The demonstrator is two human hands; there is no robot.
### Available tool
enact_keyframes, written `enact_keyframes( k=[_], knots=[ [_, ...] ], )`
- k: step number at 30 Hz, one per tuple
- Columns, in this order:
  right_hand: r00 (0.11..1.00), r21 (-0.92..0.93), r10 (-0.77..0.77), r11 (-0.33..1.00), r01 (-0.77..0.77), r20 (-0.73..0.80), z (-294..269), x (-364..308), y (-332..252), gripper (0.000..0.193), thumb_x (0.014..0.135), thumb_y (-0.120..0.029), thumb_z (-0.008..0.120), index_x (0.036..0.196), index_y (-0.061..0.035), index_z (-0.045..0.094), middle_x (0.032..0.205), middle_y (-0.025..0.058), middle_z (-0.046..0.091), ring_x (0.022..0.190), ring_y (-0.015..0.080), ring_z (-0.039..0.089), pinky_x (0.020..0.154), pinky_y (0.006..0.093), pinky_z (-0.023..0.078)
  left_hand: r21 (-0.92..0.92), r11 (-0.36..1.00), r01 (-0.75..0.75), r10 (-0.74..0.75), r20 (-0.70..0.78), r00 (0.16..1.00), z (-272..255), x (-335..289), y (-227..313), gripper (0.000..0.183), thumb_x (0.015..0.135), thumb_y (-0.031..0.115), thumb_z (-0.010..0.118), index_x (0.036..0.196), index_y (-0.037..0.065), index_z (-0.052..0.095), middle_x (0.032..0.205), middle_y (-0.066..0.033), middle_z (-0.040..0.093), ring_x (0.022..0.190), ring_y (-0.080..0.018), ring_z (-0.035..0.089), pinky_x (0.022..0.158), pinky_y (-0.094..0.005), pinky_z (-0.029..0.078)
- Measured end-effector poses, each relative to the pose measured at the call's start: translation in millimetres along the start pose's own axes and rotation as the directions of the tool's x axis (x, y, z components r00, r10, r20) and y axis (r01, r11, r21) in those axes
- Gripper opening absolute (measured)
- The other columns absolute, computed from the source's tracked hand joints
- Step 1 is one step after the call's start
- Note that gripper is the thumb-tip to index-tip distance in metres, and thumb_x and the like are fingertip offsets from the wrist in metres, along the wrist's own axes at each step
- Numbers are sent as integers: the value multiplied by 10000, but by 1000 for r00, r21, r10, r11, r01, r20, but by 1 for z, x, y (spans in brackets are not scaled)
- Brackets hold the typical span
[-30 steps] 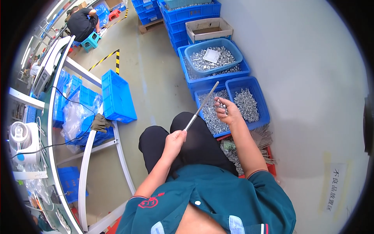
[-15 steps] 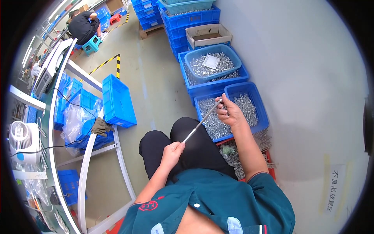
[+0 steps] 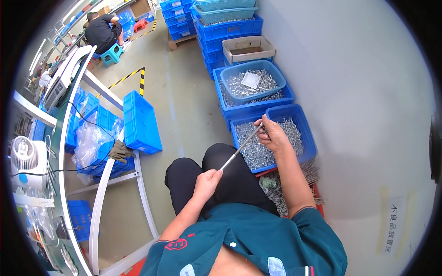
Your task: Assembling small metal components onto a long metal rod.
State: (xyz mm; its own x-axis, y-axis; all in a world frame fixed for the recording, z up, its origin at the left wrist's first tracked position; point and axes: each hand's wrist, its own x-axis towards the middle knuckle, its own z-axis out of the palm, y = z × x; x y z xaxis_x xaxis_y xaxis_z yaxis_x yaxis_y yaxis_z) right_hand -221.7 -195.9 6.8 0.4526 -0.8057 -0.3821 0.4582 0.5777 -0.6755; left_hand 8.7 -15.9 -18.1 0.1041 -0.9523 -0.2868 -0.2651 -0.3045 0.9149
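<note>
A slim, grey metal rod (image 3: 239,150) slants between my hands above my lap. My left hand (image 3: 207,185) is closed round its near, lower end. At the far, upper end, the fingers of my right hand (image 3: 274,136) are pinched on the rod's tip; whether a small part sits there is hidden by the fingers. Beneath the right hand stands a blue bin (image 3: 312,145) filled with small silvery metal fittings (image 3: 253,149).
Behind that bin, a light-blue basket (image 3: 224,77) of metal parts rests in a larger blue crate. Bundled thin rods (image 3: 276,191) lie beside my right thigh. A white-framed workbench (image 3: 105,202) with a fan (image 3: 28,158) is on the left. A person (image 3: 102,32) sits farther off.
The view has shifted slightly. Both hands have come a little closer together along the rod and keep their grip on it.
</note>
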Motion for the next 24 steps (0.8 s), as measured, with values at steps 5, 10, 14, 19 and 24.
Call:
enact_keyframes(
  k=[5, 10, 14, 19, 24],
  knots=[
    [998, 39, -62, 997, 62, 1, -1, 1, 0, 377, 901, -383, 523, 890, -9, 567, 629, 13, 450, 442, 59, 378, 345, 167, 236, 36, 999, -18, 20, -42, 999, 8, -1, 4, 352, 900, 241, 532, 621, 31, 496, 549, 40, 417, 528, -49, 354, 476, -245, 307],
    [991, 2, -129, 992, 129, -42, 7, -2, -1, 371, 923, -381, 478, 905, -21, 569, 625, 15, 440, 443, 61, 371, 344, 169, 243, 86, 994, -73, 83, -119, 989, 16, 0, 1, 371, 886, 271, 541, 630, 7, 488, 503, -36, 422, 487, -107, 375, 465, -313, 339],
    [981, 48, -172, 983, 176, -88, 4, 1, 1, 376, 923, -381, 480, 913, -16, 569, 620, 8, 441, 440, 60, 368, 342, 170, 238, -53, 998, -36, 35, -21, 999, 19, 4, 6, 350, 903, 240, 526, 626, 28, 494, 550, 33, 420, 534, -54, 363, 485, -246, 318],
    [996, -369, 44, 929, -10, 84, 16, -8, 1, 348, 924, -325, 500, 889, 5, 606, 598, -4, 444, 403, 35, 320, 343, 175, 219, -13, 997, -81, 79, -74, 994, 20, 12, 6, 381, 886, 278, 538, 624, 4, 496, 508, -24, 430, 492, -99, 378, 463, -307, 333],
    [988, -274, 91, 960, -55, 124, 24, -13, 19, 280, 911, -260, 530, 992, -3, 609, 626, -14, 459, 431, 33, 360, 350, 167, 221, -90, 995, -47, 47, 2, 999, 23, 30, 16, 390, 892, 280, 528, 610, 12, 508, 523, -14, 447, 498, -86, 402, 466, -296, 335]
  ],
)
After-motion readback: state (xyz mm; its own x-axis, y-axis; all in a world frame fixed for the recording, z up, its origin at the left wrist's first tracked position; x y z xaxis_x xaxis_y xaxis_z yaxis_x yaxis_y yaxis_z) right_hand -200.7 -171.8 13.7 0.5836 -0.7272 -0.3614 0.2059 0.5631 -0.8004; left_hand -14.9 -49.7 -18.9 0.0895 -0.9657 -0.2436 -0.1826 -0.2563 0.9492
